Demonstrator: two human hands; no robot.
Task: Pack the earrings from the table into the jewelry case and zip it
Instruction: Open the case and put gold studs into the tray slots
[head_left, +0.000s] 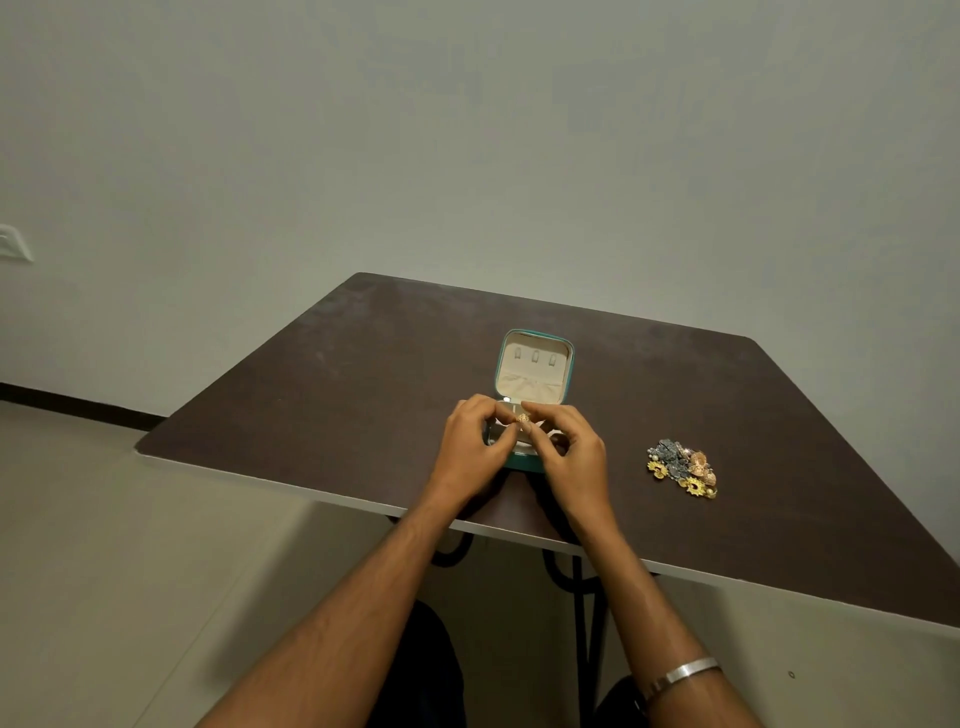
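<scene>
A small teal jewelry case (535, 366) stands open on the dark table (337, 384), its cream-lined lid upright toward the wall. Both my hands hover over the case's lower half and hide most of it. My left hand (475, 447) and my right hand (569, 452) meet at their fingertips, pinching a small gold earring (522, 418) between them just above the tray. A pile of several earrings (683, 470), gold, grey and copper-coloured, lies on the table to the right of my right hand.
The table's near edge (311, 496) runs diagonally just below my wrists. A plain wall stands behind the table, with a wall socket (13, 244) at far left. A metal bangle (685, 673) sits on my right wrist.
</scene>
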